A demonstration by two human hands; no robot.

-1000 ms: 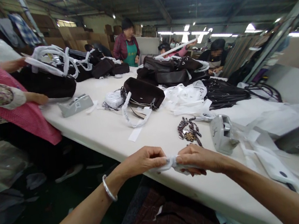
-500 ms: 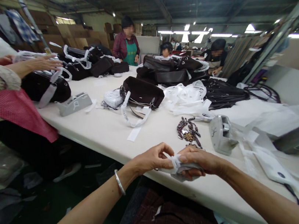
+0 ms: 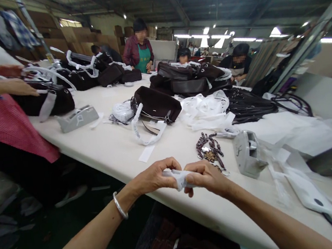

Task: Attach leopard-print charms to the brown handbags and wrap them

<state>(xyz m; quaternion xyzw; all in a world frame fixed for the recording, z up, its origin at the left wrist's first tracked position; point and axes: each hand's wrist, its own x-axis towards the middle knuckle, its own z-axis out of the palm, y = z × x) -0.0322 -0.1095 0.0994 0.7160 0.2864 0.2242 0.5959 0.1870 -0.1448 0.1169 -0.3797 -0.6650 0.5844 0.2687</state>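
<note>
Two tape dispensers sit on the table (image 3: 120,147): one grey tape dispenser (image 3: 248,153) just right of the heap of metal charms (image 3: 209,151), another tape dispenser (image 3: 77,117) far left of it. One dark handbag (image 3: 157,104) lies alone beyond the charms. Two hands, the left hand (image 3: 153,177) and right hand (image 3: 206,176), share one white wrap (image 3: 179,177) just in front of the charms. One silver bangle (image 3: 119,205) circles the left wrist. Three people sit at the table's far end.

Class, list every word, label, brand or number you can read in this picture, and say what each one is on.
No text can be read.
Grey tape dispenser: a dark mark on its side, too blurred to read.
White strip held between left hand and right hand: blank.
</note>
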